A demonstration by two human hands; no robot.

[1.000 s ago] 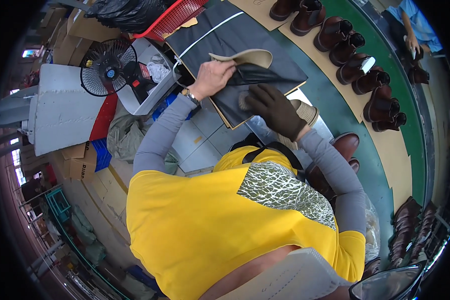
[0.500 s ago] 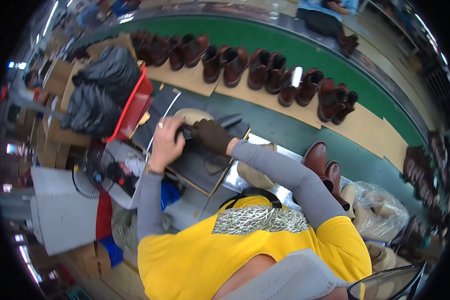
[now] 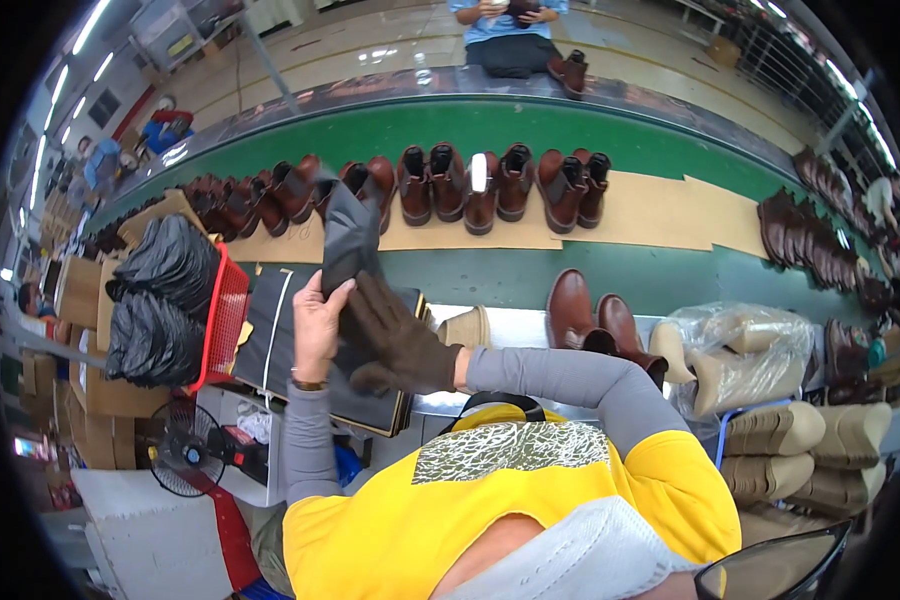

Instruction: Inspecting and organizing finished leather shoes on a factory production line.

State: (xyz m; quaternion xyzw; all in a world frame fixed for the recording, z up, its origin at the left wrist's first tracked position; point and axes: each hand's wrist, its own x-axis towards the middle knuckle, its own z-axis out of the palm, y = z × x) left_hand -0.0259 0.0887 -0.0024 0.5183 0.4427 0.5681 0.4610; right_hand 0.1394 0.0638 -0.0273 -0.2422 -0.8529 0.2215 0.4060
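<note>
A dark grey, floppy sheet-like piece (image 3: 350, 230) stands raised in front of me, its upper end just short of the boot row; I cannot make out its exact kind. My bare left hand (image 3: 317, 325) pinches its left side between thumb and fingers. My right hand (image 3: 400, 340), in a brown work glove, lies against the piece with fingers stretched out along it and thumb apart. Beneath both hands is a stack of flat black sheets (image 3: 267, 330). A beige shoe last (image 3: 465, 328) rests right of the stack.
Brown ankle boots (image 3: 430, 185) line cardboard strips across the green table (image 3: 660, 155). A red basket (image 3: 228, 315) of black bundles stands left, above a small fan (image 3: 185, 450). Two brown boots (image 3: 572, 308) and bagged beige lasts (image 3: 735, 365) are at right. A person (image 3: 510, 30) sits opposite.
The dark piece has swung from lying low to standing up. My gloved hand has opened out along it. The beige item beside my left hand is out of sight, and my view has turned.
</note>
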